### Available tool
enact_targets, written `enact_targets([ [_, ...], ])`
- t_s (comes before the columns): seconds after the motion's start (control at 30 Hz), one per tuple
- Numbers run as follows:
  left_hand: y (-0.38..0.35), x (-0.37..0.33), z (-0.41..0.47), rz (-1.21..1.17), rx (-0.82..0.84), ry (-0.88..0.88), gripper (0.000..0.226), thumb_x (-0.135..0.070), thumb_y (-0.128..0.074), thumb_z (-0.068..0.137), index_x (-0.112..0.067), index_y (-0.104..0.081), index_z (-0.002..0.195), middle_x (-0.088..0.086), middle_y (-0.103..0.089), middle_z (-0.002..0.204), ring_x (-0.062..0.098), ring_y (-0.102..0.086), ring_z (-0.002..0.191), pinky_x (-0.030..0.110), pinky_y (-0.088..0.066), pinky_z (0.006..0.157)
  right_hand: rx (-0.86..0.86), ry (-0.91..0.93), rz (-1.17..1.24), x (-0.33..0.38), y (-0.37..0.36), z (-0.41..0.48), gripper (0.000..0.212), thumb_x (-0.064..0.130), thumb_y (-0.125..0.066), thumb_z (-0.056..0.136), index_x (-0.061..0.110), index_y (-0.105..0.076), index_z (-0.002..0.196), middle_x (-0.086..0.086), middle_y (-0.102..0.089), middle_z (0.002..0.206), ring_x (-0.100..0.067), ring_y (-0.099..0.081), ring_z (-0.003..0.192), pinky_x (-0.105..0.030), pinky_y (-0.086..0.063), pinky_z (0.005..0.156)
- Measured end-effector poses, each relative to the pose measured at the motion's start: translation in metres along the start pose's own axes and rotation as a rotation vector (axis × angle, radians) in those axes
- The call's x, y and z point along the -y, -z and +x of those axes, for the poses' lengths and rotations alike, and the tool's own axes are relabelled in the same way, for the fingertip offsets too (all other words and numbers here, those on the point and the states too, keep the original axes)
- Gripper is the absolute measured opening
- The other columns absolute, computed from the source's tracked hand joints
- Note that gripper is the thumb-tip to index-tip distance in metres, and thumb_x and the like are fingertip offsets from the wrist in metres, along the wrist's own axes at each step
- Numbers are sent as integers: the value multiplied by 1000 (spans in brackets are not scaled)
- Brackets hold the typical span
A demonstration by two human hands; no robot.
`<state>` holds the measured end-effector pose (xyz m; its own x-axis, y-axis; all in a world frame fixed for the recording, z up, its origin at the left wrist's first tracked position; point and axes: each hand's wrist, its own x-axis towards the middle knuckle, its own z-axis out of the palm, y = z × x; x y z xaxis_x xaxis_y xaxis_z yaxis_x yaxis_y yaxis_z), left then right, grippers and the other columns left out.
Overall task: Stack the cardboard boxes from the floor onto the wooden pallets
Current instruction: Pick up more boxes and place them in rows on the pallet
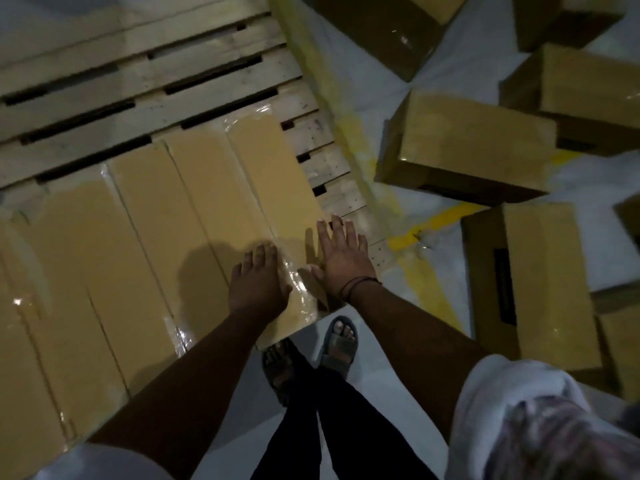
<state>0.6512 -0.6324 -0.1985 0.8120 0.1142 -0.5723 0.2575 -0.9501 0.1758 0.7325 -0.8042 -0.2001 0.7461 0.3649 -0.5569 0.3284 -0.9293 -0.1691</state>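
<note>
1 wooden pallet point(138, 81) in view, slats running across, far part bare. On its near part sits a row of cardboard boxes, side by side and touching, long tops up. 4 are clear to count; poss. a 5th at the far L edge, too blurred to tell. Clear tape shines on their ends.

Both hands are at the near end of the rightmost box point(263, 174) of that row. L hand point(258, 282): palm down, fingers nearly straight, lying flat on the box top, gripping nothing. R hand point(341, 254): palm down, fingers spread & straight, at the box's R edge by its corner, partly over the pallet slats, gripping nothing. There is a dark band round its wrist. The 2 hands are just beside each other, thumbs nearly meeting.

On the floor point(363, 81), R of the pallet, lie the loose boxes point(467, 147) at odd angles: 5 plainly seen, plus 2 cut off at the R edge. Some touch or overlap; all are apart from the pallet.

Yellow lines point(433, 220) are marked on the floor beside the pallet. 2 sandalled feet point(341, 344) stand at the pallet's near edge, below the hands.
</note>
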Motion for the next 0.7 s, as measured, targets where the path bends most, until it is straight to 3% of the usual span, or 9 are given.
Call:
enact_targets([
  [0.33, -3, -130, 5, 45, 44, -234, 78, -45, -56, 101, -16, -20, 163, 7, -39, 162, 29, -35, 150, 46, -36, 115, -115, -279, 207, -124, -2, -80, 88, 61, -40, 100, 20, 8, 162, -11, 9, 169, -38, 7, 155, -56, -12, 122],
  [0.5, -39, -239, 9, 22, 58, -336, 76, -43, -62, 97, -14, -30, 160, 13, -60, 141, 33, -59, 124, 42, -49, 99, -89, -414, 289, -235, -41, -124, 88, 64, -37, 100, 21, 7, 162, -10, 10, 169, -37, 8, 155, -57, -12, 122],
  [0.7, -125, -394, 29, -38, 114, -353, 75, -43, -61, 97, -14, -31, 160, 12, -56, 148, 34, -56, 130, 41, -48, 101, -87, -513, 379, -403, -92, -156, 91, 61, -42, 98, 21, 9, 161, -11, 5, 169, -36, 5, 155, -53, -13, 122],
])
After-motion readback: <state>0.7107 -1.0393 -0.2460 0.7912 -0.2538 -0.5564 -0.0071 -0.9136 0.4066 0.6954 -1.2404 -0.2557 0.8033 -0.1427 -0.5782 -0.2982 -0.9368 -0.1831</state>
